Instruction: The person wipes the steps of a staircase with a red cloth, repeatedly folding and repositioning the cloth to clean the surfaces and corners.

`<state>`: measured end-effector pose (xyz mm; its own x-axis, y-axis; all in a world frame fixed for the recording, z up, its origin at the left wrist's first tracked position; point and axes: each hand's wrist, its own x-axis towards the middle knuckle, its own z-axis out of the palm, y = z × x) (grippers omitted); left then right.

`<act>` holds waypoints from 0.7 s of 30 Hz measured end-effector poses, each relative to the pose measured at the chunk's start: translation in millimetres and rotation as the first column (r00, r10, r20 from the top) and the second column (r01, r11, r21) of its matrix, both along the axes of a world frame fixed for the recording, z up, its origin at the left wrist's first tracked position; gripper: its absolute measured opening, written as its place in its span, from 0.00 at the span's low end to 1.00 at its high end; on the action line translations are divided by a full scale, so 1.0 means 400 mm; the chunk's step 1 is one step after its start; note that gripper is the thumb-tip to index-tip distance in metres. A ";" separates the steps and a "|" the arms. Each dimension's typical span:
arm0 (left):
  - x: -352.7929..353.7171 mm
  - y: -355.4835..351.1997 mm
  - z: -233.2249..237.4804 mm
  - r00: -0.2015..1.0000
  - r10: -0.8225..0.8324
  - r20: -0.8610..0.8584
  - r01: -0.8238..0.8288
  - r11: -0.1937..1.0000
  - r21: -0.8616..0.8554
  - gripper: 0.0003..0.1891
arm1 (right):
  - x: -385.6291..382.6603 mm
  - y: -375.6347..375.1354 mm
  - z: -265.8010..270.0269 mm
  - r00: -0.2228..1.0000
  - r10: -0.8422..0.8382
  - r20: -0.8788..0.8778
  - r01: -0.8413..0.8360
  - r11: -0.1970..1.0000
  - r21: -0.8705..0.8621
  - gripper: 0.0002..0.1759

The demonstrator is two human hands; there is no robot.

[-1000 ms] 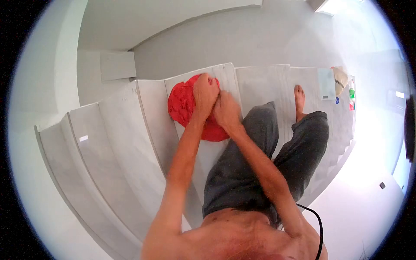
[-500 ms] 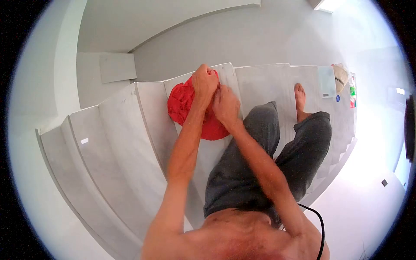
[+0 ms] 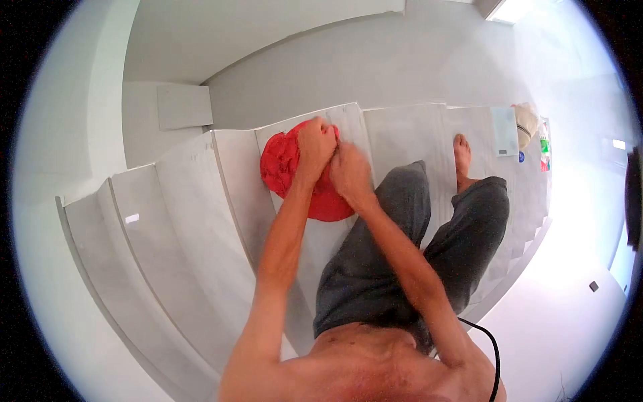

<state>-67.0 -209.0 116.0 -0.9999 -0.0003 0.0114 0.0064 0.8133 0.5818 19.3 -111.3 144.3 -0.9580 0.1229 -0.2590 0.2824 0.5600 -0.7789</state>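
A bunched red cloth (image 3: 280,164) lies on a pale stair step, crumpled on its left side and smoother where its lower part spreads out. My left hand (image 3: 316,149) is closed on the cloth's upper part, knuckles upward. Right beside it, my right hand (image 3: 351,173) is closed too, its fingertips pinching at the cloth close to the left hand's fingers. That right hand is a little blurred, and what lies between its fingertips is too small to make out. My forearms cover part of the red material.
Pale steps (image 3: 187,194) run down both sides of me. My bare foot (image 3: 462,157) rests on a step at right. Beyond it are a flat pale box (image 3: 504,130), a beige pouch (image 3: 526,127) and a coloured packet (image 3: 544,147). A black cable (image 3: 494,348) hangs beside my arm.
The view has shifted slightly, so the scene sits a touch lower. My right hand has moved a little at the cloth and is blurred; the left keeps its grip.
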 end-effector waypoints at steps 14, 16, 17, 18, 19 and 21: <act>0.065 0.004 0.016 0.997 0.075 0.024 -0.076 0.994 0.081 0.06 | 0.030 -0.013 -0.044 0.994 -0.026 -0.107 0.024 1.000 -0.017 0.10; 0.053 0.019 0.020 0.996 0.090 -0.004 -0.090 0.996 0.018 0.06 | 0.040 0.001 -0.028 0.999 0.014 -0.039 -0.013 0.999 0.031 0.10; 0.038 0.025 0.020 0.995 0.102 -0.021 -0.102 0.995 -0.011 0.06 | 0.038 0.005 -0.021 0.999 -0.005 -0.053 0.006 1.000 0.017 0.09; 0.012 0.026 0.015 0.992 0.119 -0.042 -0.120 0.993 -0.022 0.07 | 0.032 0.002 -0.012 0.997 -0.027 -0.069 0.027 1.000 -0.001 0.09; -0.024 0.027 0.008 0.989 0.131 -0.065 -0.133 0.991 -0.033 0.07 | 0.026 0.000 -0.011 0.995 -0.055 -0.085 0.053 0.998 -0.019 0.09; -0.044 0.025 0.001 0.989 0.130 -0.075 -0.134 0.989 -0.057 0.07 | 0.010 0.001 -0.020 0.982 -0.091 -0.164 0.086 0.996 -0.034 0.08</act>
<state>-84.6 -198.9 116.5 -0.9879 -0.1293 0.0860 -0.0641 0.8441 0.5324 23.1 -110.7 136.2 -0.9735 0.2043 -0.1029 0.1965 0.5165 -0.8335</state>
